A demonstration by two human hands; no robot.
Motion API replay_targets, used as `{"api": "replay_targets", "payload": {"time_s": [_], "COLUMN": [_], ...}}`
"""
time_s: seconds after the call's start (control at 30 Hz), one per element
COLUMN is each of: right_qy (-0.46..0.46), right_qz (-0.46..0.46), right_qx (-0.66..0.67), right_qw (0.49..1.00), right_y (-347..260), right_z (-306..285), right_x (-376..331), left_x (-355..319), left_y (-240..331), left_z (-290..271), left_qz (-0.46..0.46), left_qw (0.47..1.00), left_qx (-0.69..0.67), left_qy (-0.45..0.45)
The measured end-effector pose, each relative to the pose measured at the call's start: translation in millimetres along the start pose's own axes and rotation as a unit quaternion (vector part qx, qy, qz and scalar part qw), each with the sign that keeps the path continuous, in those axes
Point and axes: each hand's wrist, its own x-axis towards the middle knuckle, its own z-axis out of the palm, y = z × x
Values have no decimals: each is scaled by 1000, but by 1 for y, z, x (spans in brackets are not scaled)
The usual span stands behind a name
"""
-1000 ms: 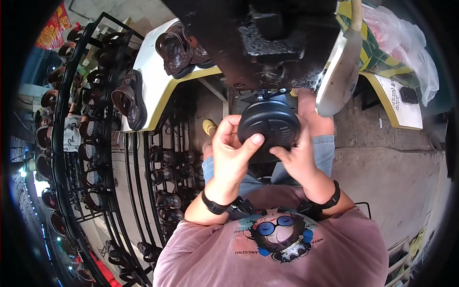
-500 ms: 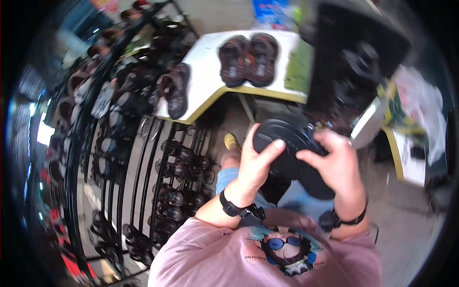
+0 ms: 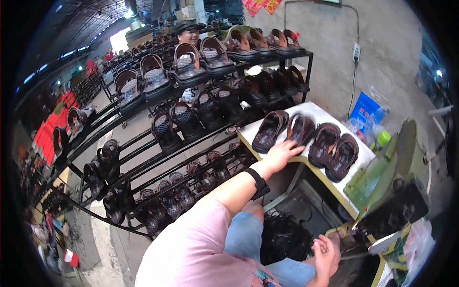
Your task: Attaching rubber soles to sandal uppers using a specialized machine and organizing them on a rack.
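Left hand: stretched way out to the table, left hand (image 3: 282, 157) palm down with the fingers fanned out pretty wide, tips right on a sandal. Can't tell if it's really gripping or just resting there.
Sandal at the fingertips: the brown sandal (image 3: 301, 126) sits just past that hand on the tabletop, a bit blurry, its near end touched by the fingers.
Neighbor sandal: one more dark sandal (image 3: 269, 133) lies just left of the fingers, roughly side by side with the touched one.
Pair to the right: two sandals close together, an inner sandal (image 3: 324, 143) and an outer sandal (image 3: 345, 159), just right of the left hand.
Tabletop: white table (image 3: 323, 113) with a yellowish edge, running beyond and to the right of that hand.
Left wrist: black wristband (image 3: 258, 183) right behind the hand.
Right hand: right hand (image 3: 325, 256) is down low near the lap, fingers loosely bent, maybe half closed. The palm's hidden, so no clue whether anything's in it.
Dark stuff: tangled black heap (image 3: 287, 234) under the table, left of the right hand.
Machine: green machine (image 3: 406, 148) up and to the right of both hands.
Rack: black metal rack (image 3: 310, 71) loaded with sandals, left of and beyond the left hand.
Other person: a co-worker (image 3: 187, 36) behind the rack, well away from both hands.
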Motion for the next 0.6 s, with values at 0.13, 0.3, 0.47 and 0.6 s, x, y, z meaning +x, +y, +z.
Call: {"api": "replay_targets", "payload": {"time_s": [0.13, 0.3, 0.47, 0.6], "right_qy": [-42, -66, -129, -156], "right_qz": [-6, 5, -3, 21], "right_qx": [-1, -16, -13, -21], "right_qw": [999, 998, 992, 987], "right_y": [-4, -19, -26, -19], "right_z": [15, 36, 57, 65], "right_x": [-4, -1, 9, 10], "left_x": [19, 28, 18, 15], "left_y": [9, 46, 36, 29], "left_z": [50, 85, 113, 121], "left_qz": [-144, 21, 18, 19], "left_qw": [960, 999, 991, 979], "left_qx": [174, -31, -65, -50], "left_qy": [-163, 0, 120, 197]}}
